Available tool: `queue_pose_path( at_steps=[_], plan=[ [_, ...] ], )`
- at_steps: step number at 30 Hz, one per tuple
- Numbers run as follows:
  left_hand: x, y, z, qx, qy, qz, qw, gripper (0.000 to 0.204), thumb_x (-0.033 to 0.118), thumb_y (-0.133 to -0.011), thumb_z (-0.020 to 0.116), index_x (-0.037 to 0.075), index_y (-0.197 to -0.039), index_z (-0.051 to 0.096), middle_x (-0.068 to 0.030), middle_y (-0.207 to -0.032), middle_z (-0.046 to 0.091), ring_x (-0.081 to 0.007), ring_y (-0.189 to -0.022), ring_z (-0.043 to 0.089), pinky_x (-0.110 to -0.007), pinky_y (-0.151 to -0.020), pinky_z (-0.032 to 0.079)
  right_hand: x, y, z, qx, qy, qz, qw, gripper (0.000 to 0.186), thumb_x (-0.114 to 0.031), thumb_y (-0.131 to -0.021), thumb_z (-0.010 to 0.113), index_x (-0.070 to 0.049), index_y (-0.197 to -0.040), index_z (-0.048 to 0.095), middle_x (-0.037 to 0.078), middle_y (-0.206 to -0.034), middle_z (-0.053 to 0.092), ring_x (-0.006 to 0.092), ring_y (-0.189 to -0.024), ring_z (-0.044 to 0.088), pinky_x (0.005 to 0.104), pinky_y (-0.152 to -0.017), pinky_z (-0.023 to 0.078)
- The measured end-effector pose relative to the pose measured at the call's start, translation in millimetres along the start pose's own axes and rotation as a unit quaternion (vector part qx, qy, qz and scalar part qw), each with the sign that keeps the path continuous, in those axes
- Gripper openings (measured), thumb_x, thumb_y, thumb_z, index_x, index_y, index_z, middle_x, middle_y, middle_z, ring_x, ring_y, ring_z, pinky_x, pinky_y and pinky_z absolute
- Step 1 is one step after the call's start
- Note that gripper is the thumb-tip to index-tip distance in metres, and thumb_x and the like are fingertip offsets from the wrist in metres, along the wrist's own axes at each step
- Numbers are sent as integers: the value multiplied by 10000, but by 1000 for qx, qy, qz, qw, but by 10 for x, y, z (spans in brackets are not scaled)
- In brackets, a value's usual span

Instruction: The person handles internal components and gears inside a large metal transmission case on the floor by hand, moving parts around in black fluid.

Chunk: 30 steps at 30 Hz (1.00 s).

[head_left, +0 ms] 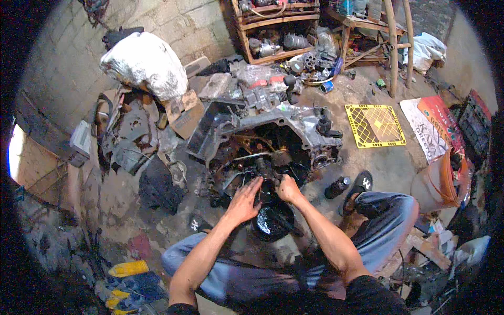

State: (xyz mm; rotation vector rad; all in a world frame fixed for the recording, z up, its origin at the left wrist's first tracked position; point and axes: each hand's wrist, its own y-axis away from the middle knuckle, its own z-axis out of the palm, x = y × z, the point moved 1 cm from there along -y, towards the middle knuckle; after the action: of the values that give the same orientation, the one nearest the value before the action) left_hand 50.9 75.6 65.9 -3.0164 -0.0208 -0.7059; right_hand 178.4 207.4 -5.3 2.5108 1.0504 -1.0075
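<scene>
A large grey metal gearbox housing (239,123) lies on the floor in front of me, its dark, oily cavity facing me. My left hand (244,202) reaches to the near side of the cavity, fingers stretched out beside a dark upright part (265,170). Just right of that part, my right hand (287,189) is closed, its fingers curled; what they grip is hidden. Below both hands sits a round black pan (271,222) with a shiny, wet-looking surface. A dark bottle (337,187) stands near my right foot.
At the left are a white sack (148,65) and piled metal scrap (128,128). Behind the housing stands a wooden shelf (278,55) of parts. To the right are a yellow plastic grate (376,126), a printed sheet (428,126) and an orange-brown bucket (438,181). Yellow-capped bottles (128,269) lie lower left.
</scene>
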Motion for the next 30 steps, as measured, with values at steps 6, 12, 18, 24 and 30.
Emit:
queue_pose_path(
  at_steps=[6,12,18,24,30],
  plan=[
    [60,31,16,0,1,15,1000,767,135,-735,637,41,-1387,244,-168,-1412,308,-306,-1292,323,-399,-1062,278,-434,206,14,25,118,107,987,200,-121,-771,505,1,-817,657,220,-782,635,349,-733,644,449,-642,530],
    [78,19,-11,-11,19,15,1000,802,122,-718,644,56,-1399,225,-153,-1424,294,-310,-1306,299,-409,-1073,262,80,-66,14,-63,-199,27,978,200,-74,-767,511,18,-917,606,256,-856,622,427,-811,598,445,-665,479],
    [29,148,1,7,-7,24,1000,798,115,-717,644,68,-1401,235,-119,-1436,286,-272,-1325,272,-417,-1070,269,-182,107,-185,-18,22,64,998,229,-83,-785,497,11,-963,606,224,-831,632,378,-775,630,454,-673,511],
    [-37,86,76,9,6,20,1000,772,102,-714,639,65,-1388,264,-114,-1431,298,-265,-1328,269,-415,-1078,254,-328,102,149,-25,122,109,986,479,-83,-817,461,-10,-1287,403,209,-837,630,348,-757,640,463,-655,516],
    [205,-266,27,6,23,63,998,791,83,-680,655,69,-1379,285,-126,-1410,330,-286,-1305,307,-413,-1073,273,594,-201,-65,62,-18,16,998,262,-218,-738,606,27,-831,614,203,-799,632,354,-774,630,442,-687,500]
  ],
)
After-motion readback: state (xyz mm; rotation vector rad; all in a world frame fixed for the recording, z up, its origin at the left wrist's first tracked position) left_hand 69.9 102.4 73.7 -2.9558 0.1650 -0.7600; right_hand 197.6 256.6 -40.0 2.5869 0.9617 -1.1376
